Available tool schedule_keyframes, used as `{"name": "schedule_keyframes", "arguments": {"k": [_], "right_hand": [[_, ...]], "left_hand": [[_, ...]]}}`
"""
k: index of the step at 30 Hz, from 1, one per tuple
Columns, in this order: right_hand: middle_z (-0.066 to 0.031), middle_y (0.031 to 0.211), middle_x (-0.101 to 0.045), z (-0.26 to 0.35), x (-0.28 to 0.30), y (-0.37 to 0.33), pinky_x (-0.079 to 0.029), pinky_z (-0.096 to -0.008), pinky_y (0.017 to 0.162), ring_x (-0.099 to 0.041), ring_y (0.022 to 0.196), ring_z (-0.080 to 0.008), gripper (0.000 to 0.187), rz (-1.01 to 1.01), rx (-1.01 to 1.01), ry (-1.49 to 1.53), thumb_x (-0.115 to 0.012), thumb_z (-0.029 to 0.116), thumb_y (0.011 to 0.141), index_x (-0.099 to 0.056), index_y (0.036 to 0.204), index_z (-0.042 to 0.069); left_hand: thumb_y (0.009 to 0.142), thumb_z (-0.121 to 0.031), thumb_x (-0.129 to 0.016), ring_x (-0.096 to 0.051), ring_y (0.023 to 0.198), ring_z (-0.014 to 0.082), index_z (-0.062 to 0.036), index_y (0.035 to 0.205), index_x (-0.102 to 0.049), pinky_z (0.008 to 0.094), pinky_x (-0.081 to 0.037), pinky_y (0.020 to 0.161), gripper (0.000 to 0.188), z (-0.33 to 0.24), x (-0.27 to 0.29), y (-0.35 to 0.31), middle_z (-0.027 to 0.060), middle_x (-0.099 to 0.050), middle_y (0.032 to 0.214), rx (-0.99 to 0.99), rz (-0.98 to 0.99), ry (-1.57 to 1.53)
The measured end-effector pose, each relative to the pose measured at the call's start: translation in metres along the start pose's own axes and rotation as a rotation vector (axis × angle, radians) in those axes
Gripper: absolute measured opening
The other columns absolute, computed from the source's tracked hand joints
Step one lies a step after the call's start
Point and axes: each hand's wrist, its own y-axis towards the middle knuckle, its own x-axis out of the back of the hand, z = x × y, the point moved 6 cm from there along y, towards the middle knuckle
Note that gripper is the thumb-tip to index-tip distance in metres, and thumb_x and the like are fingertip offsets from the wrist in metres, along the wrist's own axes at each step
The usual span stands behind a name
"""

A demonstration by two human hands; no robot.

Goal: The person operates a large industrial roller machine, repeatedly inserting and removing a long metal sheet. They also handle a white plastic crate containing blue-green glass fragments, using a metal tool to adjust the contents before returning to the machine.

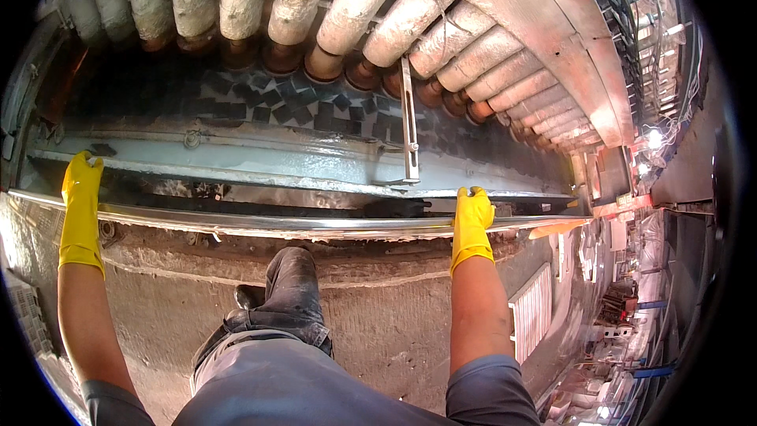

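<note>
Yellow rubber gloves cover both of my hands. My left hand [80, 177] is closed at the left end of a long pale strip [300, 180] that runs across the front of a wet machine bed. Far along the same strip to the right, my right hand [473, 209] is closed at its edge, the fingers curled and their tips partly hidden. A shiny metal rail [276, 225] passes on the near side of the strip, below both hands. Between strip and rail lies a dark gap. An upright slotted metal bracket [409, 126] stands by the strip, left of my right hand.
Dark square pieces [288, 102] lie scattered on the bed. Above them hangs a curved row of thick, stained cylinders [288, 4] under a pale housing [536, 0]. A white slatted grate [532, 312] lies on the concrete floor [394, 331] at right. Cables hang at the upper right.
</note>
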Motion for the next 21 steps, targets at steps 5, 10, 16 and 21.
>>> {"name": "schedule_keyframes", "arguments": {"k": [5,10,16,21], "right_hand": [[-0.0136,0.092,-0.077,0.012,-0.002,0.008,-0.042,-0.0374,0.106,-0.073,0.079,-0.0271,0.045,-0.001,0.029,-0.003,-0.064,0.04,0.096,-0.068,0.128,0.009],[-0.0116,0.109,-0.073,0.018,-0.005,0.015,-0.055,-0.0375,0.081,-0.072,0.084,-0.0274,0.045,0.05,-0.021,0.034,-0.067,0.039,0.095,-0.067,0.131,0.012],[-0.01,0.116,-0.071,0.012,-0.016,0.032,-0.062,-0.0366,0.066,-0.073,0.081,-0.0262,0.045,0.044,-0.016,0.011,-0.069,0.039,0.094,-0.067,0.132,0.014],[-0.0117,0.116,-0.071,0.023,-0.014,0.029,-0.062,-0.0359,0.064,-0.073,0.081,-0.026,0.045,0.058,-0.034,0.021,-0.069,0.039,0.094,-0.067,0.131,0.015]], "left_hand": [[0.09,-0.036,-0.071,-0.07,0.107,0.0339,-0.0027,0.128,-0.064,0.0409,-0.054,0.093,0.051,-0.019,0.006,0.007,0.0208,-0.072,0.116,0.014,0.04,0.025],[0.092,-0.038,-0.068,-0.066,0.117,0.0365,-0.0045,0.131,-0.063,0.042,-0.051,0.099,0.052,-0.028,0.011,0.012,0.021,-0.069,0.125,0.018,0.102,0.058],[0.092,-0.037,-0.068,-0.066,0.117,0.0364,-0.0041,0.132,-0.062,0.0418,-0.051,0.1,0.052,-0.032,0.009,0.017,0.0209,-0.069,0.125,0.041,0.112,0.047],[0.092,-0.036,-0.069,-0.065,0.118,0.0362,-0.0036,0.132,-0.062,0.0417,-0.051,0.1,0.052,-0.039,0.013,0.018,0.0206,-0.069,0.126,0.053,0.126,0.036]]}}
